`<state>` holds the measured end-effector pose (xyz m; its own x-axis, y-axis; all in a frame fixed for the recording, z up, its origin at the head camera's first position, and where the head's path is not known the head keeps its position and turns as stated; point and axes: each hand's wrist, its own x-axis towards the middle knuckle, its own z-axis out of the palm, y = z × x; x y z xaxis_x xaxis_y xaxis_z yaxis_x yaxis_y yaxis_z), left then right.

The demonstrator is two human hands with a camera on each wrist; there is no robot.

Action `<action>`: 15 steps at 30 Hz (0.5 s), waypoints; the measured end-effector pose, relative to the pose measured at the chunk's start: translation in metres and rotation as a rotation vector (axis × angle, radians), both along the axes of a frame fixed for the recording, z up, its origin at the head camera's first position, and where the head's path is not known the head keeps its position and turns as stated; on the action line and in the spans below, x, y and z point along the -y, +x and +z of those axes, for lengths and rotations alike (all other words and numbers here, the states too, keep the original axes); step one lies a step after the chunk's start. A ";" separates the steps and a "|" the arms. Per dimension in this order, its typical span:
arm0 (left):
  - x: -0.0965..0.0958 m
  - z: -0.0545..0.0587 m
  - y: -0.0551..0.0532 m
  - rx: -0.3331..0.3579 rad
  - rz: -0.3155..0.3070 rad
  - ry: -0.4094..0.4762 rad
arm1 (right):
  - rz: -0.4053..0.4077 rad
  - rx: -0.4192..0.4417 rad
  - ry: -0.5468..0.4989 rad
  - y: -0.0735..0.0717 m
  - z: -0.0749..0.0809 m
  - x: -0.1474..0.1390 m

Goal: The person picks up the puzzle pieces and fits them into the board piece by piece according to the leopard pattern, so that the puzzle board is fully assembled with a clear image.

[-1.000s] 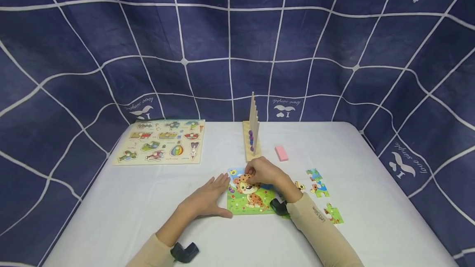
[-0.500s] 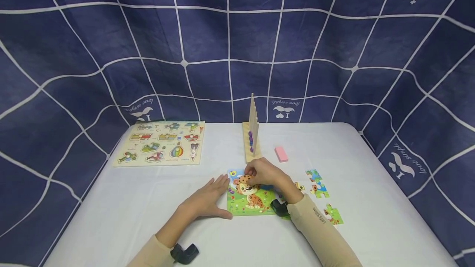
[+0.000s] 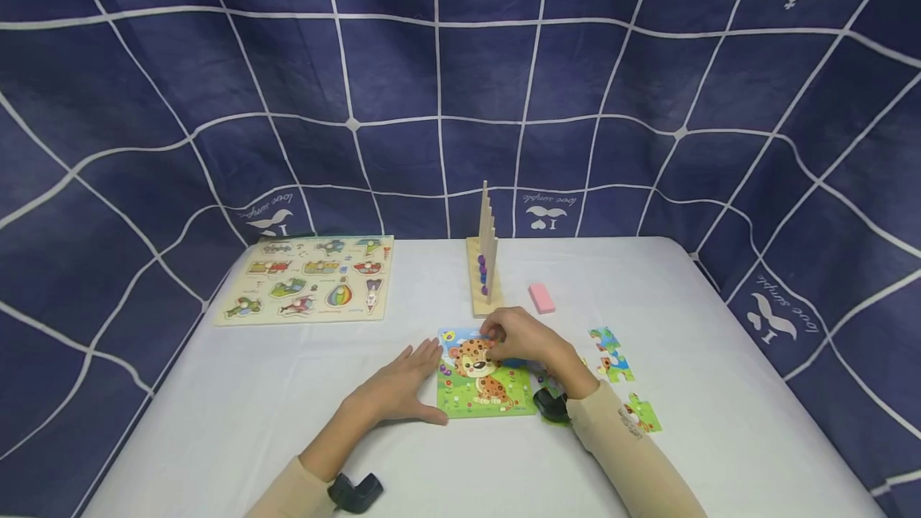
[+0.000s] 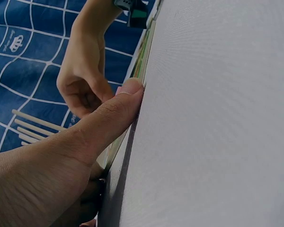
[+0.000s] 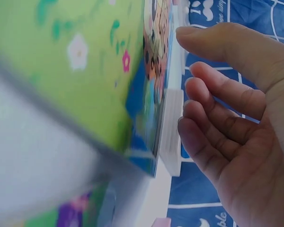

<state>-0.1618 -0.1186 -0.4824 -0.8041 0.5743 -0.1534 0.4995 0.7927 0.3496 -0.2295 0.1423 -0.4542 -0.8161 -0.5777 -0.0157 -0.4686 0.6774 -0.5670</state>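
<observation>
A square leopard jigsaw puzzle (image 3: 460, 398) lies on the white table, a blue patch showing at its right side under my right hand. Along its left edge rests my left hand (image 3: 396, 388), fingers straight and thumb stretched out to the lower left corner. In the left wrist view the left thumb (image 4: 113, 111) touches the board's edge. My right hand (image 3: 528, 340) hovers over the puzzle's upper right part, partly covering it. Its fingers (image 5: 227, 90) are loosely bent in the right wrist view, thumb apart from them, with nothing visible between.
Loose jigsaw pieces (image 3: 617, 366) lie to the right, with another piece (image 3: 643, 412) nearer. More pieces are partly hidden beneath the right wrist. Behind stand a wooden peg rack (image 3: 488, 262) and a pink block (image 3: 542, 298). A vehicle puzzle board (image 3: 384, 294) lies at back left.
My right hand has shifted slightly right relative to the leopard's head, and more of the head shows. The left hand stays at the puzzle's edge. The whole view has shifted slightly.
</observation>
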 end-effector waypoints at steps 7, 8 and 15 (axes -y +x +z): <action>0.000 -0.002 0.000 0.003 0.006 0.007 | -0.022 -0.022 -0.018 0.008 0.001 -0.018; 0.000 -0.002 0.000 0.005 0.008 0.010 | -0.029 -0.021 -0.018 0.009 0.001 -0.021; -0.001 -0.002 0.000 0.018 0.016 0.022 | -0.087 -0.007 -0.014 0.016 0.004 -0.042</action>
<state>-0.1622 -0.1180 -0.4845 -0.8106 0.5646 -0.1556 0.4800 0.7927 0.3758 -0.2135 0.1844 -0.4498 -0.8634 -0.5046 -0.0022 -0.4124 0.7081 -0.5732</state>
